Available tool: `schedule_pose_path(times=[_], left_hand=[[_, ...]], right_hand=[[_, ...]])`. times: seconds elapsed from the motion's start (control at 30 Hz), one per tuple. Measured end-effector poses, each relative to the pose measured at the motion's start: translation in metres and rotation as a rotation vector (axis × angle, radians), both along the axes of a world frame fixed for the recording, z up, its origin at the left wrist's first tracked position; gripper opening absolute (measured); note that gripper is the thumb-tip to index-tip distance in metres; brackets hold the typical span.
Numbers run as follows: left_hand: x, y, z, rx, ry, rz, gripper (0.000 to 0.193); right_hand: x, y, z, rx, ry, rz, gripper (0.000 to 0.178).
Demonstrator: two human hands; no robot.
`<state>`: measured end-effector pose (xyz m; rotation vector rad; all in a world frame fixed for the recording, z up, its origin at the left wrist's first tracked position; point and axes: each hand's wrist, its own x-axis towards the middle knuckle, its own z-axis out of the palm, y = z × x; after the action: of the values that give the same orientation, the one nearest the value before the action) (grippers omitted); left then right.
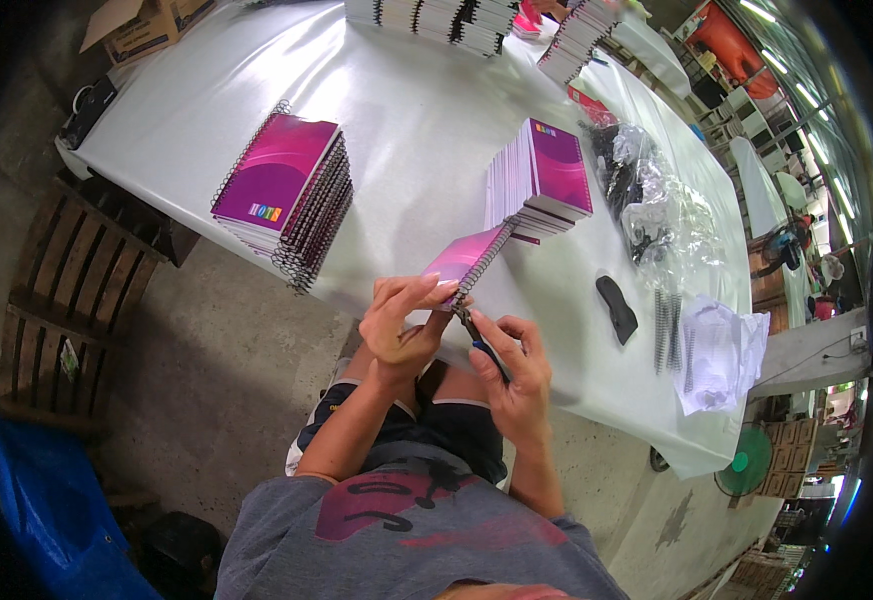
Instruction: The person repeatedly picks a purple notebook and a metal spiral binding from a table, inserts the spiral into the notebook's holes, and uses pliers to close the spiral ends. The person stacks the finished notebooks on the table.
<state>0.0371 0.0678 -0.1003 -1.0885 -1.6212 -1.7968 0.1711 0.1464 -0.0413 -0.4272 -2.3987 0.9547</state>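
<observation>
My left hand (402, 318) grips the near end of a purple spiral notebook (469, 252), held tilted with its wire coil facing up. In my right hand (519, 375) is a pair of pliers (487, 345) with dark blue handles, fingers wrapped round them. The plier jaws meet the coil's near end, close to my left fingertips. Just beyond the held notebook stands a stack of purple-covered books (560, 165), whose near side shows white page edges. To the left sits a pile of coil-bound purple notebooks (282, 180).
A white-covered table (407, 130) carries everything. On its right lie a black flat object (615, 308), loose wire coils (668, 330), crumpled white paper (719, 350) and clear plastic wrap (672, 215). More book stacks (437, 18) stand at the far edge. A wooden slatted pallet (67, 300) is at left.
</observation>
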Motion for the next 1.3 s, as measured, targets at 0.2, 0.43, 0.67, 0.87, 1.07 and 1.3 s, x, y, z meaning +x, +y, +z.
schedule_pose_path(times=[0.2,0.43,0.67,0.87,1.07,1.3], left_hand=[[0.002,0.002,-0.004,-0.003,0.021,-0.031,0.054],[0.011,0.020,-0.007,0.311,-0.250,-0.192,0.057],[-0.004,0.006,0.002,0.311,-0.448,-0.172,0.036],[0.001,-0.005,0.018,0.306,-0.574,-0.203,0.027],[0.012,-0.028,0.057,0.486,-0.489,-0.275,0.017],[-0.019,-0.087,0.104,-0.055,0.060,0.034,0.030]], right_hand=[[0.008,0.006,-0.002,-0.957,-0.045,0.182,0.034],[0.007,0.014,-0.010,-0.715,-0.063,0.162,0.035],[0.045,0.071,-0.032,0.200,-0.421,-0.308,0.034],[0.030,0.080,-0.046,0.197,-0.327,-0.295,0.043],[-0.027,0.043,-0.030,-0.759,0.510,0.155,0.055],[-0.080,0.005,0.064,0.182,0.479,0.246,0.087]])
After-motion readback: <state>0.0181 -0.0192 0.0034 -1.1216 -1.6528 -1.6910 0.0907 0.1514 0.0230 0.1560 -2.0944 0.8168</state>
